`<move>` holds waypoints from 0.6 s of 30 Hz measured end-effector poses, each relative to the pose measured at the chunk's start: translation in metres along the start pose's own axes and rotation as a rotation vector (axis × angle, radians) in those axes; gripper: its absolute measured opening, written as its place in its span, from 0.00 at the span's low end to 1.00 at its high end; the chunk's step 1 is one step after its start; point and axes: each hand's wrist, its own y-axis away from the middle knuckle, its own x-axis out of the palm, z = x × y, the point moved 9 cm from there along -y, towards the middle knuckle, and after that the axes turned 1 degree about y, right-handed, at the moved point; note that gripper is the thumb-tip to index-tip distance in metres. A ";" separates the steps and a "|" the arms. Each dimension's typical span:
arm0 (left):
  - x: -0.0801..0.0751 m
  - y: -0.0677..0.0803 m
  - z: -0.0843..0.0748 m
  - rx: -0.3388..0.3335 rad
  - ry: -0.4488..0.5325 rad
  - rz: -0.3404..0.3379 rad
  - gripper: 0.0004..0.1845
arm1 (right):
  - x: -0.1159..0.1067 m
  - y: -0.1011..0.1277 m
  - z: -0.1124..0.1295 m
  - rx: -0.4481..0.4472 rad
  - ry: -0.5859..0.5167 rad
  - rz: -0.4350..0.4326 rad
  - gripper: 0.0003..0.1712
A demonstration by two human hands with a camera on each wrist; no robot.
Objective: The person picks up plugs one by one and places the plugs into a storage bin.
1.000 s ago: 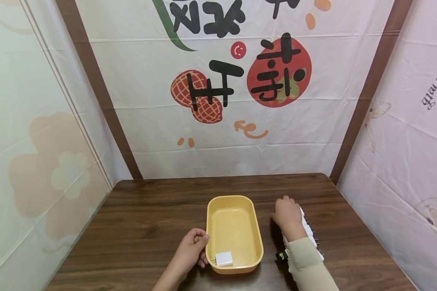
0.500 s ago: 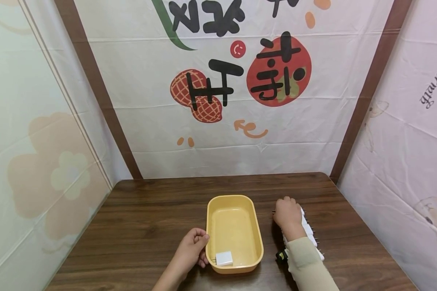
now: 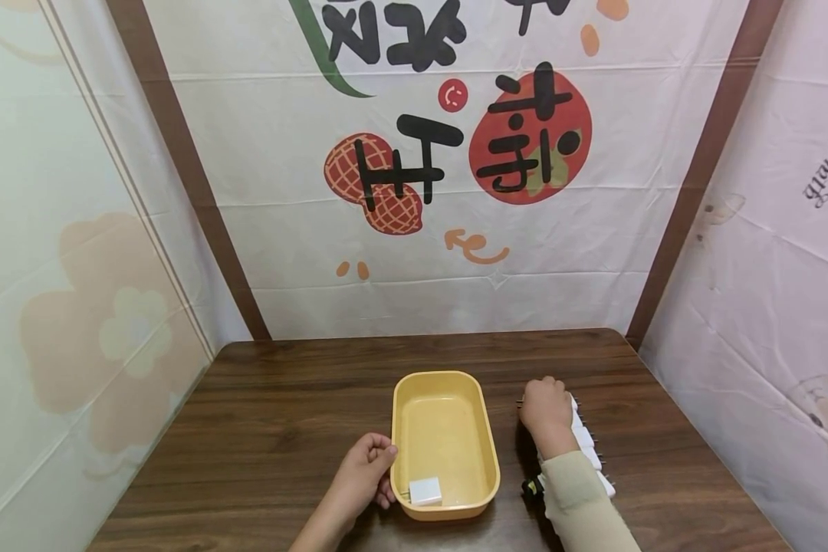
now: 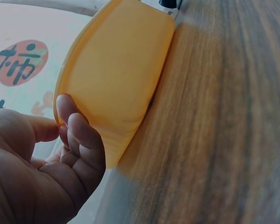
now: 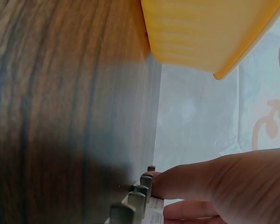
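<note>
Our left hand (image 3: 363,471) pinches the tray (image 3: 445,437), our right hand (image 3: 547,411) a plug (image 5: 156,203), which we should squeeze squarely by its sides.

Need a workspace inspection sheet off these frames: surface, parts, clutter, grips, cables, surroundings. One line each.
Surface: dark wood-grain table.
Job's things: yellow tray on the table, one white charger in its near-left corner; row of white chargers to the tray's right, metal prongs showing.
Clutter: small black object by the right sleeve; identity unclear.
Grips: left hand pinches the tray's left rim; right hand pinches the row's far end.
Cables: nothing seen.
Surroundings: printed pale sheets at left, back and right.
</note>
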 end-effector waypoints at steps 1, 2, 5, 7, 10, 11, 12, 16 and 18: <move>0.000 0.000 0.000 0.000 0.002 0.000 0.17 | 0.001 0.000 0.000 -0.003 -0.002 -0.001 0.12; 0.000 0.001 -0.001 0.003 0.003 -0.001 0.16 | 0.001 0.000 0.000 -0.006 -0.005 -0.004 0.11; 0.000 0.001 -0.002 0.007 0.004 -0.002 0.16 | 0.003 -0.001 0.000 -0.012 -0.009 -0.009 0.12; 0.000 0.001 -0.002 0.008 0.005 -0.002 0.16 | 0.003 -0.001 0.000 -0.018 -0.008 -0.011 0.11; 0.000 0.001 -0.001 0.005 0.003 -0.002 0.16 | 0.004 -0.001 0.001 -0.024 -0.003 -0.018 0.11; 0.000 0.001 -0.001 0.004 0.003 -0.001 0.16 | 0.004 -0.001 0.001 -0.026 -0.001 -0.021 0.11; 0.000 0.002 -0.001 0.003 0.004 -0.001 0.16 | 0.003 -0.001 0.002 -0.029 0.000 -0.026 0.10; 0.000 0.003 -0.002 0.000 0.005 0.001 0.16 | 0.004 -0.001 0.002 -0.036 -0.008 -0.032 0.11; 0.000 0.003 -0.003 0.002 0.005 0.002 0.16 | 0.005 -0.001 0.001 -0.037 -0.017 -0.031 0.11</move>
